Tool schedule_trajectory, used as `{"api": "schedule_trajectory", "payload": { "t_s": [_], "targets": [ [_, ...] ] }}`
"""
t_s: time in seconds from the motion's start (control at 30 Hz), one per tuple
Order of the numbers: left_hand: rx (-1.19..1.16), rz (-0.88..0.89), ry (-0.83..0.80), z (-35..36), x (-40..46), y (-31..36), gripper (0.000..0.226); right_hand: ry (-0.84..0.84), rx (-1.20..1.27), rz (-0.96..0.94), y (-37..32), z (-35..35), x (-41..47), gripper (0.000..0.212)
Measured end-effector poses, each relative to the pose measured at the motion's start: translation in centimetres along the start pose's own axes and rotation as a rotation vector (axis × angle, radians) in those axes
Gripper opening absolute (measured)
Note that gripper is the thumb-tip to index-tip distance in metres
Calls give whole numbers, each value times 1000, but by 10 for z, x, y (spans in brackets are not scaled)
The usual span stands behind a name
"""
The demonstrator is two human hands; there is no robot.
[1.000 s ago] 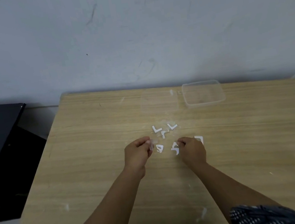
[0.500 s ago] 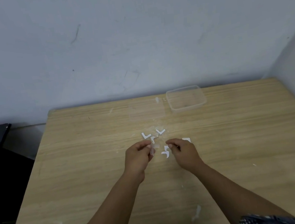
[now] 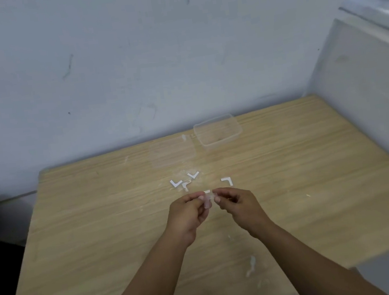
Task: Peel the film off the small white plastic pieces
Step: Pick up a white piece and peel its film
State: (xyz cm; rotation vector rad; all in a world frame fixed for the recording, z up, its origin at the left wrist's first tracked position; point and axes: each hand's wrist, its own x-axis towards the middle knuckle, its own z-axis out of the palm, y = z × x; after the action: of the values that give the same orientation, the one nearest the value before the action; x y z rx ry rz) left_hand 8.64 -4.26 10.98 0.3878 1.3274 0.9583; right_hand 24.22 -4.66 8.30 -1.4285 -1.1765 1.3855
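White plastic, a small piece (image 3: 207,192) with a strip of clear film (image 3: 208,200) hanging from it, sits pinched between two hands held just above the middle of a wooden desk (image 3: 318,180). The left hand (image 3: 188,212) grips it between thumb and forefinger, its other fingers curled; the right hand (image 3: 237,202) pinches it from the opposite side, fingertips nearly meeting the left's. Three more white L-shaped pieces (image 3: 185,181) lie clustered on the desk just beyond the hands, with a fourth (image 3: 227,181) apart toward the right edge. Near the far edge stands a clear plastic container (image 3: 218,130), its flat transparent lid (image 3: 172,154) lying just to its left. Pale smears mark the desk towards the near edge.
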Motion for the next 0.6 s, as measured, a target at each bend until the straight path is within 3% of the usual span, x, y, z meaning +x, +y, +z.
{"api": "schedule_trajectory", "payload": {
  "t_s": [0.4,0.6],
  "targets": [
    [321,-95,-220,32,-10,-23,13,190,114,63,11,-31,-34,11],
    [493,-72,-335,94,-16,-46,10,322,187,88,21,-86,-56,16]
  ]
}}
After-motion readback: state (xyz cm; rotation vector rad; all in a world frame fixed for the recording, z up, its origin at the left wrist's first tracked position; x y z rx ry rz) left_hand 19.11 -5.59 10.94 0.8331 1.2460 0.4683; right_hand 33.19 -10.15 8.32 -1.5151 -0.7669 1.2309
